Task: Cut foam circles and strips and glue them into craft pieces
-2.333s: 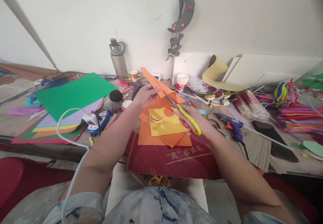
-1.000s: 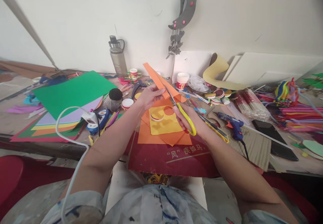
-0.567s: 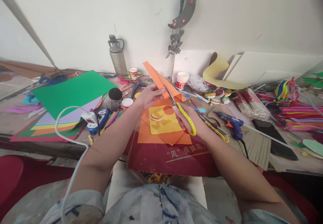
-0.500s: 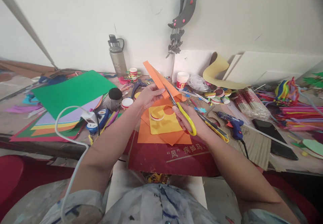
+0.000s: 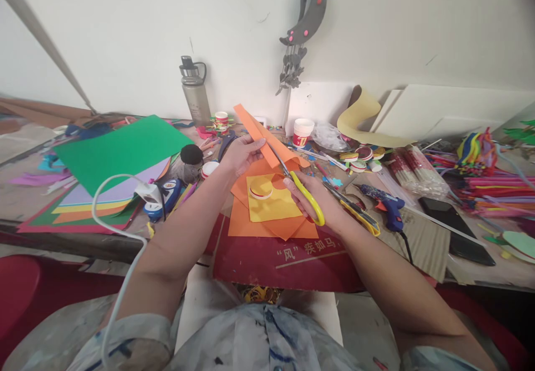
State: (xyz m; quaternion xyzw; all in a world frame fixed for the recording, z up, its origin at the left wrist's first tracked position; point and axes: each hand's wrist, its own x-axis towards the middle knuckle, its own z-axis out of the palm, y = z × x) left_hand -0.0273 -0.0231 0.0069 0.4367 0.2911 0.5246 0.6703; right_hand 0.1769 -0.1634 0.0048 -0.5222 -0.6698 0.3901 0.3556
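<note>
My left hand pinches an orange sheet of paper by its near-left side, holding it up above the table. In my right hand is a pair of scissors with yellow handles, its blades running into the orange paper along a cut strip. Below my hands lie a yellow paper square and more orange sheets, stacked on a dark red board. A small round lid-like piece rests on the yellow paper.
Green paper and coloured sheets lie left, near a white cable. A bottle and paper cup stand behind. At right are a utility knife, glue gun, phone and pipe cleaners.
My left hand has shifted slightly left and towards me along the orange paper. The scissors' blades reach farther along the cut, and the strip stands more apart.
</note>
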